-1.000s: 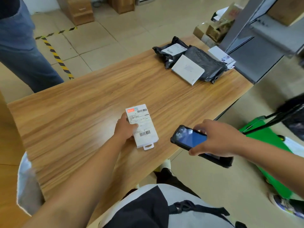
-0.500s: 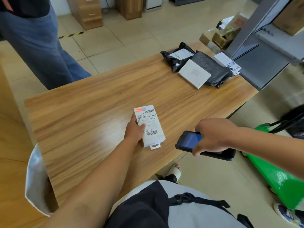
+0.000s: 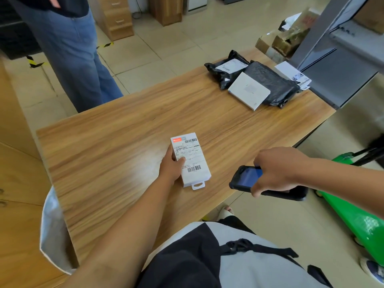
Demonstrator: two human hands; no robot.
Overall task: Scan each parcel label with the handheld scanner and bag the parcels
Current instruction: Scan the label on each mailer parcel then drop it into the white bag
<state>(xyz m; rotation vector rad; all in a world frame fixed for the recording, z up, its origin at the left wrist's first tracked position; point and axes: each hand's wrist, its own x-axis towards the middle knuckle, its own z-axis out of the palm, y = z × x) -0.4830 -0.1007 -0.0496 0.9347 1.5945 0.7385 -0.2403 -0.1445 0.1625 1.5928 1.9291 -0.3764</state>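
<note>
Head camera, parcel desk: a white bag [image 3: 52,235] hangs open-mouthed at the left end of the wooden table [image 3: 124,152], while a person in jeans [image 3: 79,59] stands on the floor beyond the table's far edge. Near the middle of the table's near edge, the left hand [image 3: 173,169] grips a small white parcel [image 3: 193,161], thumb laid across its label [image 3: 192,152] and fingers curled round its left side, barcodes facing up. Just off that near edge and to the parcel's right, the right hand [image 3: 276,169] is clamped around the handheld scanner [image 3: 247,177], screen lit blue, its front end turned toward the parcel. At the table's far right corner, black mailers [image 3: 270,80] and a flat white box [image 3: 248,92] wait in a heap; a green plastic-covered object [image 3: 353,215] sits on the floor past the table's right side. The step in hand appears to be scanning this parcel's label. The next move likely calls for aiming the scanner squarely at a barcode the thumb does not cover, then carrying the parcel to the bag at the left end.
</note>
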